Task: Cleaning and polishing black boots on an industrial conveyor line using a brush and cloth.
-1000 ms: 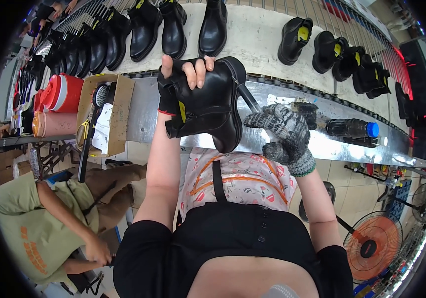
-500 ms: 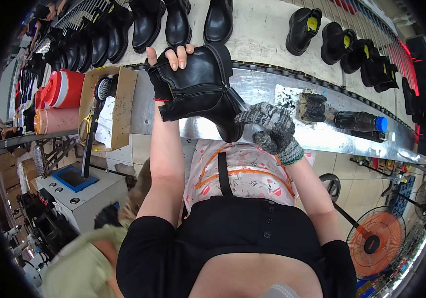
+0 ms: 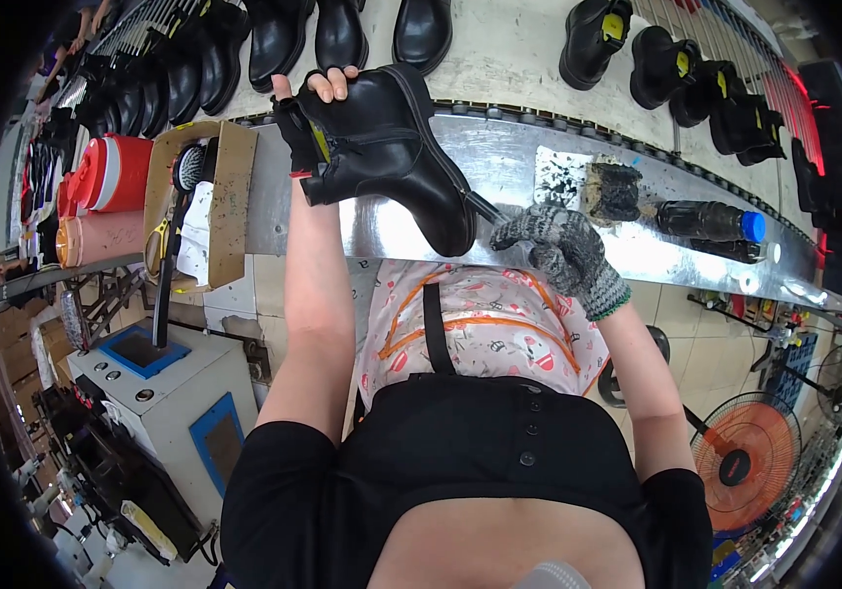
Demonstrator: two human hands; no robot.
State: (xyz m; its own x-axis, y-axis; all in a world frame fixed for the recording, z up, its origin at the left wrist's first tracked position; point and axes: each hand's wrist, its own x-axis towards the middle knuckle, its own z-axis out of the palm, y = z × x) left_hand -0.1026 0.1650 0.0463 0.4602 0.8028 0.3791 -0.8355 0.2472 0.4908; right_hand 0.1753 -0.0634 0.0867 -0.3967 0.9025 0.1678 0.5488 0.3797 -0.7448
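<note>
My left hand (image 3: pixel 331 84) grips a black ankle boot (image 3: pixel 382 142) by its shaft, fingertips curled over the upper edge, the rest hidden behind the leather. A black wrist covering with a red edge shows below it. The boot is held tilted above the metal ledge, sole to the right and toe pointing down toward me. My right hand (image 3: pixel 553 245), in a grey knitted glove, pinches a slim dark-grey stick-like tool (image 3: pixel 483 206). The tool's end meets the sole edge near the toe; its tip is too small to make out.
Black boots (image 3: pixel 421 39) stand on the pale conveyor (image 3: pixel 499 69) beyond the ledge. On the metal ledge (image 3: pixel 274 211) lie a blackened sponge-like block (image 3: pixel 612 191) and a dark bottle (image 3: pixel 706 222) with a blue cap. At left, a cardboard box (image 3: pixel 235 196) holds a brush (image 3: pixel 188 169) and scissors (image 3: pixel 158 240).
The boot has shifted up and left and turned slightly. My right hand has moved a little right, the tool still at the sole edge. A person in green at lower left has left view.
</note>
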